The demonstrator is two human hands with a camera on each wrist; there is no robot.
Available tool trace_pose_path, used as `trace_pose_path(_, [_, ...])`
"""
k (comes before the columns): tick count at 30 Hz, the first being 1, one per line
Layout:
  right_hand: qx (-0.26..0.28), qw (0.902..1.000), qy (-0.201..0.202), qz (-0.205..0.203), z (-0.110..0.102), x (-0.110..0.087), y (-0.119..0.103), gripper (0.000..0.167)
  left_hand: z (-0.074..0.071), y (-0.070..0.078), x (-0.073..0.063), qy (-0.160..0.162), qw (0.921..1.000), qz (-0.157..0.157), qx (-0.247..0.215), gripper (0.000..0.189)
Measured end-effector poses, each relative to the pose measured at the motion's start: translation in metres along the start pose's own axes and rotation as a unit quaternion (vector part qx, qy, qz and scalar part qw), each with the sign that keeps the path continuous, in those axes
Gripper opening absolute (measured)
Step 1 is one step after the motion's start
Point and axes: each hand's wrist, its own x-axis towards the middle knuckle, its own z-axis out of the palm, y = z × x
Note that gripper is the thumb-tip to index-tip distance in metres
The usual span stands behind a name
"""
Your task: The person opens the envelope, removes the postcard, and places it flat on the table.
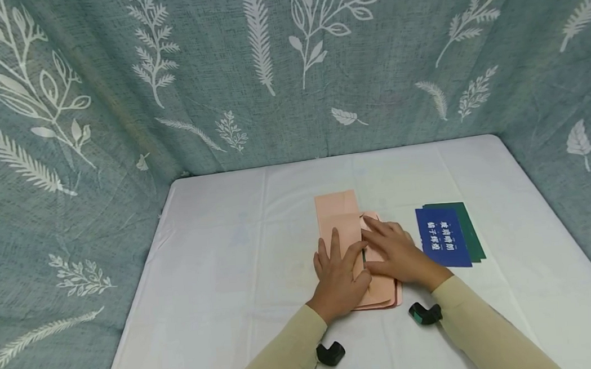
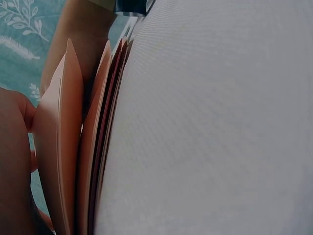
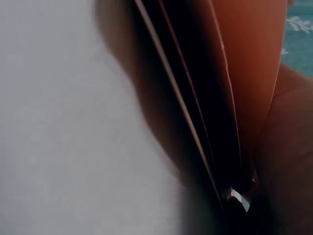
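A stack of peach paper envelopes (image 1: 378, 292) lies on the table, and the top one has its long flap (image 1: 336, 203) folded out to the far side. My left hand (image 1: 339, 283) rests on the top envelope with its fingers spread. From the right, my right hand (image 1: 396, 254) touches the stack with extended fingers, its thumb near the left fingertips. A thin dark strip shows at the envelope's edge between the hands. In the left wrist view the upper envelope (image 2: 68, 112) bows up from those below. The right wrist view shows a dark gap under the peach paper (image 3: 249, 58).
A blue card (image 1: 444, 249) with white characters overlaps a green card (image 1: 471, 230) to the right of the stack. White cloth covers the table (image 1: 204, 269). Teal leaf-patterned curtains (image 1: 281, 117) hang behind and at both sides. A black device sits at each wrist.
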Motion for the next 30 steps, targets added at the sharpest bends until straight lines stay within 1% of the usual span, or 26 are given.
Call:
trace_pose_path(5, [-0.041, 0.9988, -0.025, 0.011, 0.0003, 0.0046, -0.0018, 0.087, -0.0009, 0.0006, -0.0007, -0.006, 1.0, -0.003, 0.002, 0.06])
trace_pose_path(9, [-0.059, 0.9976, -0.031, 0.014, 0.001, 0.0048, -0.002, 0.087, -0.0012, 0.0011, -0.0009, -0.006, 1.0, -0.004, 0.004, 0.06])
trace_pose_path(23, [-0.072, 0.9962, -0.041, 0.026, 0.0001, 0.001, -0.0069, 0.087, 0.0, 0.0013, -0.0006, 0.003, 1.0, -0.008, 0.001, 0.06])
trace_pose_path(30, [-0.072, 0.9963, -0.037, 0.029, -0.0004, -0.0027, -0.0103, 0.086, -0.0004, 0.0012, -0.0003, 0.003, 0.9999, -0.01, -0.004, 0.062])
